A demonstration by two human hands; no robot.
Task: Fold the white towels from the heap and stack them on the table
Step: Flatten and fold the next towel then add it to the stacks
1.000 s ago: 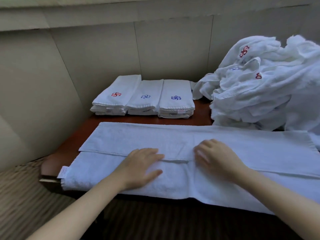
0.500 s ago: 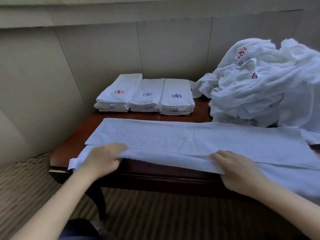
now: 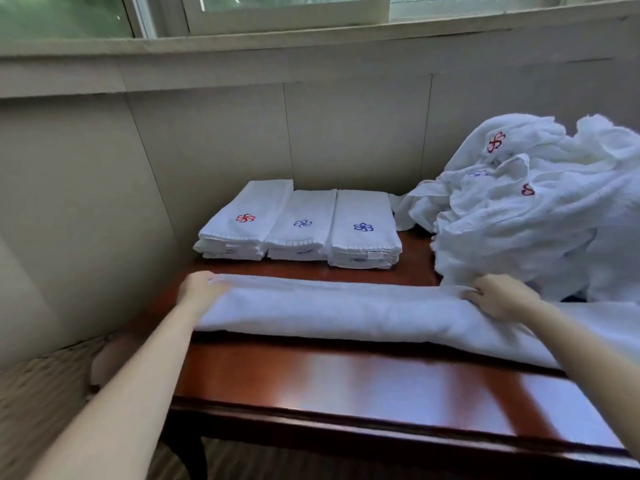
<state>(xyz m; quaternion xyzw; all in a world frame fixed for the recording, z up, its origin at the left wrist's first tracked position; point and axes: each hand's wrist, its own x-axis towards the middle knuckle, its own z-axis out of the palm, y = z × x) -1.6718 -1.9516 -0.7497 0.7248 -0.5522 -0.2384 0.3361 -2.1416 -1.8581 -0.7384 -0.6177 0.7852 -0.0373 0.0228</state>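
A long white towel [image 3: 339, 311] lies folded lengthwise into a narrow band across the middle of the dark red wooden table [image 3: 346, 386]. My left hand [image 3: 199, 291] grips its far edge near the left end. My right hand [image 3: 498, 294] grips the same far edge further right, beside the heap. The heap of crumpled white towels [image 3: 540, 209] with red and blue emblems fills the table's right rear. Three stacks of folded towels [image 3: 298, 226] sit side by side against the wall.
A panelled wall and a window sill [image 3: 311, 39] rise behind the table. The table's near edge [image 3: 346, 420] runs across the foreground with a bare strip in front of the towel. Striped carpet [image 3: 38, 393] shows at lower left.
Both hands took the towel's near edge, spread apart and carried it away from me over the rest, so the towel is now a narrower band further back. The view tilted up.
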